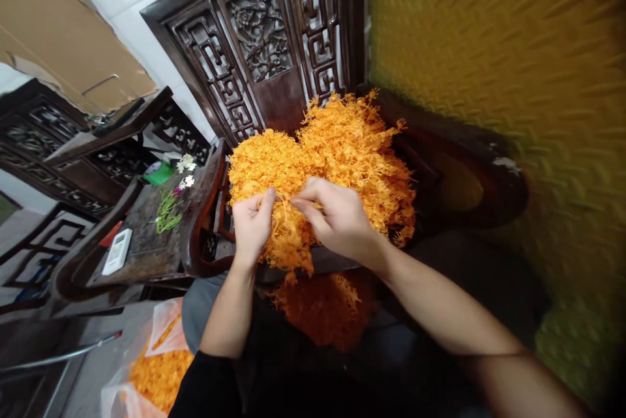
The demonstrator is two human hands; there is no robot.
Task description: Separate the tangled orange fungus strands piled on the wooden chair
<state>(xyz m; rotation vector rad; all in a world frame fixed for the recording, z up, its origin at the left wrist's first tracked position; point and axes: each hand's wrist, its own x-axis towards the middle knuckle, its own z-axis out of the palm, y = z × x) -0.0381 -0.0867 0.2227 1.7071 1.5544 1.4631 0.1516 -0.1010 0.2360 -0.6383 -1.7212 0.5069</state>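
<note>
Left hand (253,225): I see it pinching an orange strand (283,199).
Right hand (337,212): pinched there too, about as near.
Strand place: between both hands, seemingly sideways, over the orange heap (349,150).

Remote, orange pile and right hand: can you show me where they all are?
Remote (117,252): head view, on the middle of its white body.
Orange pile (323,160): head view, on its stringy middle, just above the hands in the picture.
Right hand (342,214): head view, on its back.
</note>
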